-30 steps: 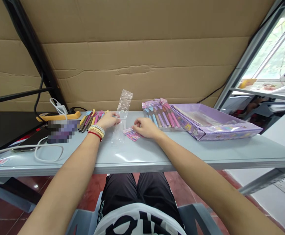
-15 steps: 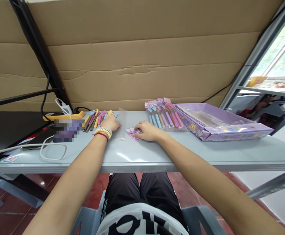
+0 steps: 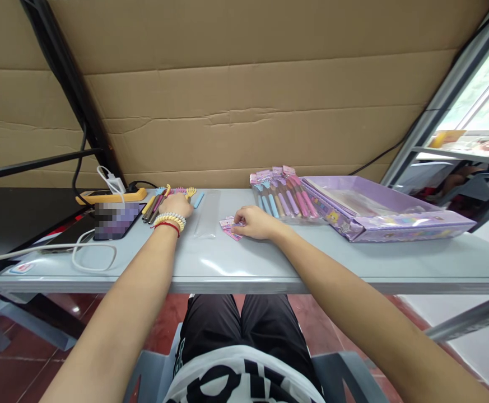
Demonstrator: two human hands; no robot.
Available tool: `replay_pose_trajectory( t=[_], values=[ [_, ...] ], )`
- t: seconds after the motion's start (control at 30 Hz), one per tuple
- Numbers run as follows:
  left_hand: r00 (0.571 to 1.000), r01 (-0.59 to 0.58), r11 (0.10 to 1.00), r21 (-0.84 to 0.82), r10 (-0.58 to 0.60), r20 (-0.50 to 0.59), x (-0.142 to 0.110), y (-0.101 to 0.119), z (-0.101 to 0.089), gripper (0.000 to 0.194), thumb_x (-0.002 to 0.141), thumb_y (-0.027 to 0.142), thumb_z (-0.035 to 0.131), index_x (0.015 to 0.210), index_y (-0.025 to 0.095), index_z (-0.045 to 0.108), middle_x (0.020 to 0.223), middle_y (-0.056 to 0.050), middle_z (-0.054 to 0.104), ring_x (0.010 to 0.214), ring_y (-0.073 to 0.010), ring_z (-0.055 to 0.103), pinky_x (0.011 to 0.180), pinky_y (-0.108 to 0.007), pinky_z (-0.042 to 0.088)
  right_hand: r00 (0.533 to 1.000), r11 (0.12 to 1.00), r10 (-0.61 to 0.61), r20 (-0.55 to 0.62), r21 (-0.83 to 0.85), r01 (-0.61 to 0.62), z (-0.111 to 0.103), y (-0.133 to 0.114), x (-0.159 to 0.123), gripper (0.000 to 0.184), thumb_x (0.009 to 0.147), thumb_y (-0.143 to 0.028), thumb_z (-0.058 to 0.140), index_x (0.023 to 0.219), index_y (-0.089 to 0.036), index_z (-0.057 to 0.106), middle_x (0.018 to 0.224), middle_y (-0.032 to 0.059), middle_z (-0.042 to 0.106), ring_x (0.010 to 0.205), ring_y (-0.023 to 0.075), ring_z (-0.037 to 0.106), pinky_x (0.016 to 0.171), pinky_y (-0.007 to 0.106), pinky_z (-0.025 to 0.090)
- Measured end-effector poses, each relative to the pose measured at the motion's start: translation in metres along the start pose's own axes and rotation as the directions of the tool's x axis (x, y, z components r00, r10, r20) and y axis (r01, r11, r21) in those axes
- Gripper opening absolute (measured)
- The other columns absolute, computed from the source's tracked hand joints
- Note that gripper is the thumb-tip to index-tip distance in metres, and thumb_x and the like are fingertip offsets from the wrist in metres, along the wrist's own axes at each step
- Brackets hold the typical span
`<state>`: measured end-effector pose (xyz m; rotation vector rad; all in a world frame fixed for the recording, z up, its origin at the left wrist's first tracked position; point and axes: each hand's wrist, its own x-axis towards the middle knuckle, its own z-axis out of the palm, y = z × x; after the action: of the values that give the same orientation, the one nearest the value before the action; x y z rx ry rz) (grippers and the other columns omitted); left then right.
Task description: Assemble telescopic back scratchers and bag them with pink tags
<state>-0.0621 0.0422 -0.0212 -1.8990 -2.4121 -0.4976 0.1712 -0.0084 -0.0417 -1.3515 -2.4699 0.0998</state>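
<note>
My left hand [image 3: 176, 206] lies over a loose group of coloured sticks with claw-shaped heads, which look like small back scratchers [image 3: 150, 208]. Its fingers are mostly hidden behind the hand, so any grip is unclear. A yellow claw head [image 3: 191, 192] and a blue handle [image 3: 199, 200] show just to its right. Flat on the desk between my hands is a clear plastic bag [image 3: 207, 218]. My right hand [image 3: 256, 222] is closed, fingertips pinching at small pink printed cards [image 3: 228, 226] on the desk. Beyond it lie several bagged back scratchers [image 3: 284, 196] with pink card tops.
A purple printed box tray [image 3: 412, 226] holding clear plastic stands at the right. To the left are a phone [image 3: 118, 221], a yellow power strip [image 3: 112, 196] and a white cable [image 3: 93, 267]. Cardboard [image 3: 244, 101] lines the back of the grey desk [image 3: 244, 263].
My left hand has moved left, off the plastic bag and onto the loose back scratchers. The bag now lies uncovered. My right hand stays at the pink cards.
</note>
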Motion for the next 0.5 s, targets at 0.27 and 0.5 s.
replay_pose_trajectory(
  t=[0.27, 0.5],
  values=[
    [1.0, 0.008, 1.0, -0.007, -0.008, -0.003, 0.0042, -0.0034, 0.0043, 0.046, 0.069, 0.041, 0.066, 0.102, 0.009, 0.067, 0.106, -0.027, 0.065, 0.101, -0.0374, 0.063, 0.082, -0.044, 0.05, 1.0, 1.0, -0.006, -0.001, 0.011, 0.006, -0.0013, -0.0005, -0.0002, 0.02, 0.079, -0.033, 0.067, 0.087, -0.014, 0.069, 0.089, 0.0084, 0.064, 0.081, 0.0175, 0.056, 0.071, 0.023, 0.038],
    [1.0, 0.003, 1.0, 0.026, -0.003, 0.021, -0.0021, -0.0001, 0.0002, 0.043, 0.069, 0.037, 0.065, 0.104, 0.011, 0.067, 0.109, -0.025, 0.065, 0.104, -0.0365, 0.061, 0.084, -0.044, 0.049, 1.0, 1.0, -0.008, -0.001, 0.01, 0.008, -0.0013, -0.0004, -0.0004, 0.021, 0.079, -0.034, 0.067, 0.087, -0.015, 0.068, 0.089, 0.0083, 0.064, 0.081, 0.0179, 0.056, 0.071, 0.024, 0.038]
  ],
)
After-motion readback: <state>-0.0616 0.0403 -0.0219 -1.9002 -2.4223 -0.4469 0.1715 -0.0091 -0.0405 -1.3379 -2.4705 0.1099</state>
